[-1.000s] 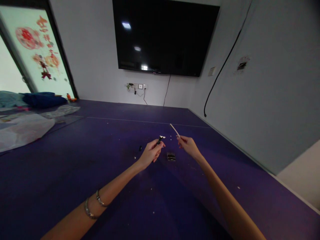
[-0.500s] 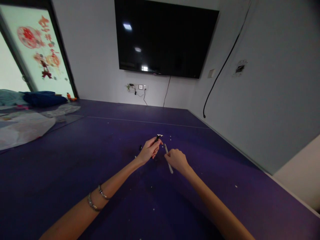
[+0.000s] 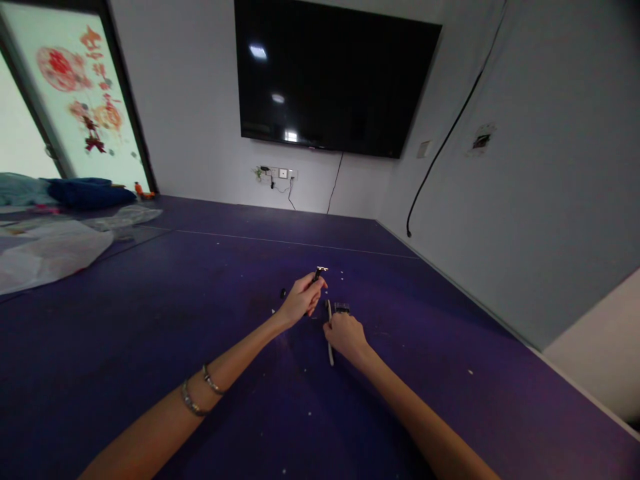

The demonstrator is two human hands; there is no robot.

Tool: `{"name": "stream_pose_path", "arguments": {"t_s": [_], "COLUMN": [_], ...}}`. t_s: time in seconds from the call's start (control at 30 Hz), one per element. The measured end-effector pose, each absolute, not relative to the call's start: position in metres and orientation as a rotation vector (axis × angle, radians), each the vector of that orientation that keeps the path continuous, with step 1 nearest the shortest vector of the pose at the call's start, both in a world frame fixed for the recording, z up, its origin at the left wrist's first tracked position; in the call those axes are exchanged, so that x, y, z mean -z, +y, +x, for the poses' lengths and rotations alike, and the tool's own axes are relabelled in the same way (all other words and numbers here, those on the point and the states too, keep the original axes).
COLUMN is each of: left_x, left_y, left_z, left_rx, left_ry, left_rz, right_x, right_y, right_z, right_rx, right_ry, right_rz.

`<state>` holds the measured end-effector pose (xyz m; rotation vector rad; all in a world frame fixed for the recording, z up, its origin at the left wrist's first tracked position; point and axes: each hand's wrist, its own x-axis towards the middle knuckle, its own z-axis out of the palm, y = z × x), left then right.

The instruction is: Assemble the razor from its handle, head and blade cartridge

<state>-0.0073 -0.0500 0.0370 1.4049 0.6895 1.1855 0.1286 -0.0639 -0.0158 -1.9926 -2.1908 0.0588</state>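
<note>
My left hand (image 3: 301, 298) is closed around a black-handled tool with a T-shaped metal head (image 3: 321, 269), like a small razor or trimmer; the head points up and away from me. Just right of it, my right hand (image 3: 347, 333) grips a slim pale stick with a dark tip (image 3: 330, 353), held nearly upright in view. Beyond the right knuckles shows a small dark, comb-like piece (image 3: 342, 307); I cannot tell if the hand touches it. A small black piece (image 3: 283, 293) lies left of my left hand. The two hands are apart.
White crumbs dot the purple tabletop (image 3: 150, 347). To the left lie a clear plastic bag (image 3: 60, 247), dark blue cloth (image 3: 93, 193) and an orange item (image 3: 139, 191). A black cable (image 3: 440, 150) hangs at the right wall; a television (image 3: 335, 80) is on the back wall.
My right hand has moved slightly down and left with the pale stick, which now stands straighter. The dark comb-like piece has come into view. My left hand has barely moved.
</note>
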Motion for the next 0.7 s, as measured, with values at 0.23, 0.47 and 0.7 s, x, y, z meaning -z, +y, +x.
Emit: {"name": "stream_pose_path", "arguments": {"t_s": [0.23, 0.47, 0.7], "left_x": [-0.034, -0.023, -0.015], "left_y": [-0.048, -0.042, -0.038], "left_z": [-0.008, -0.009, -0.01], "left_rx": [-1.191, -1.155, -1.128], "left_ry": [0.677, 0.631, 0.603], "left_rz": [1.438, 1.467, 1.484], "right_x": [0.018, 0.002, 0.006], "right_y": [-0.065, -0.045, -0.004], "right_z": [0.127, 0.16, 0.208], "right_rx": [-0.046, -0.007, -0.238], "right_ry": [-2.185, -2.15, -2.313], "right_rz": [-1.979, -1.934, -1.589]}}
